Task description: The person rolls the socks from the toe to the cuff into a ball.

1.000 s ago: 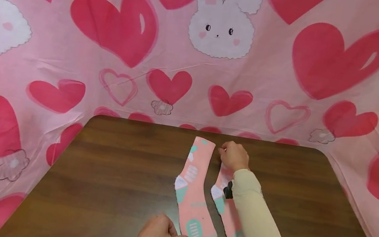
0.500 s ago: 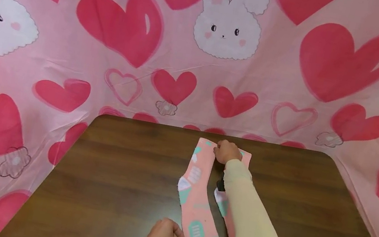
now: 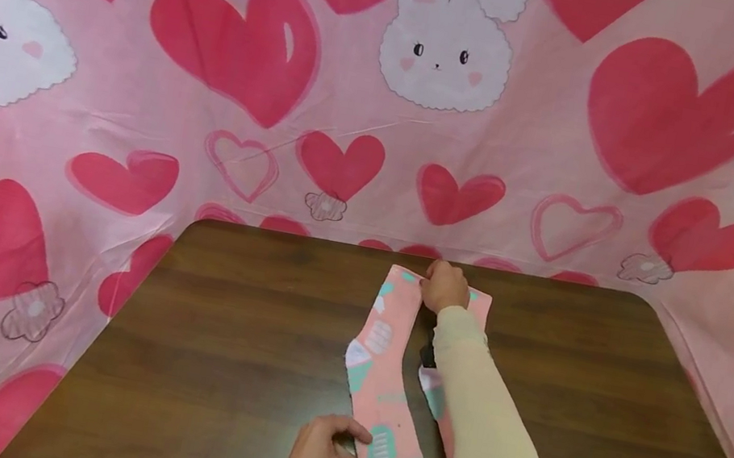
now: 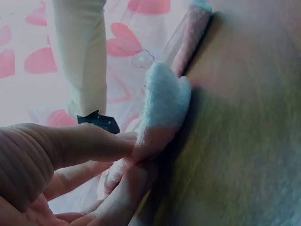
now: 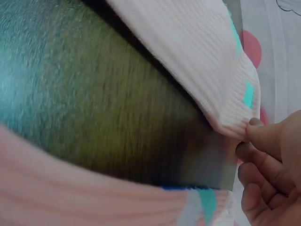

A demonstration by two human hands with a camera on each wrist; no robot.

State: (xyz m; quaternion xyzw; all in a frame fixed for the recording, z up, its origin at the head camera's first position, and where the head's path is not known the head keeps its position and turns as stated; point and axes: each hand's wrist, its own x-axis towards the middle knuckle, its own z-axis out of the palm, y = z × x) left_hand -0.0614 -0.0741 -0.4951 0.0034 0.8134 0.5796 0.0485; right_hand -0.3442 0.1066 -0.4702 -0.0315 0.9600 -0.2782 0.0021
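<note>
Left hand point(image 3: 324, 457) pinches the edge of a pink sock point(image 3: 389, 384) near its white toe, thumb against fingers; right hand point(image 3: 447, 286) pinches a corner of its cuff. Sock lies lengthwise on the brown surface point(image 3: 242, 354). Matching second sock point(image 3: 434, 398) just to its right, partly hidden by the beige sleeve point(image 3: 489, 414). Behind: pink cloth point(image 3: 531, 135), hearts and rabbits printed.

Pictured inside a small screened-off nook, seemingly a makeshift indoor booth, judging by pink cloth point(image 3: 541, 120) hung close behind and to both sides of a dark wood-grain table point(image 3: 239, 329). Printed all over with red hearts point(image 3: 243, 52), white rabbit faces point(image 3: 440, 82) and outlined flowers point(image 3: 33, 311), creased in places like a loose sheet. Impossible to tell whether within a home, a studio or an office.
</note>
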